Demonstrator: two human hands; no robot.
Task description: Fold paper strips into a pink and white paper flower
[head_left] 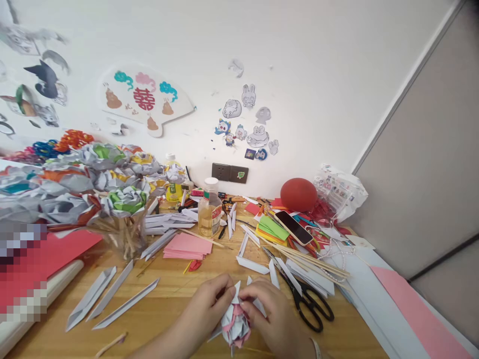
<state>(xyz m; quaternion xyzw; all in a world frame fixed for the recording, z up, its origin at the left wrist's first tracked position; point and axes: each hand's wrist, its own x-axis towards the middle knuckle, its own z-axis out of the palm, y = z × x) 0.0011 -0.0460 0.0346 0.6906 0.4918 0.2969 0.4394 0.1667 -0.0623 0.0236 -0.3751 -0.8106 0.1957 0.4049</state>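
Low in the middle of the view, a pink and white folded paper flower (236, 324) is held between my two hands above the wooden table. My left hand (209, 304) pinches its upper left side with thumb and fingers. From the other side my right hand (271, 311) closes its thumb and fingertips on the flower's paper edge. White folded paper strips (252, 264) lie just beyond my hands. Black-handled scissors (309, 304) rest to the right of my right hand. More folded strips (127, 304) lie to the left of my left hand.
A bottle of yellowish liquid (210, 212) stands behind a pink paper stack (187, 246). Many paper flowers (127, 200) fill the back left. A phone (294, 227) lies on coloured paper beside thin wooden sticks (314, 257). A red balloon (298, 194) sits near the wall.
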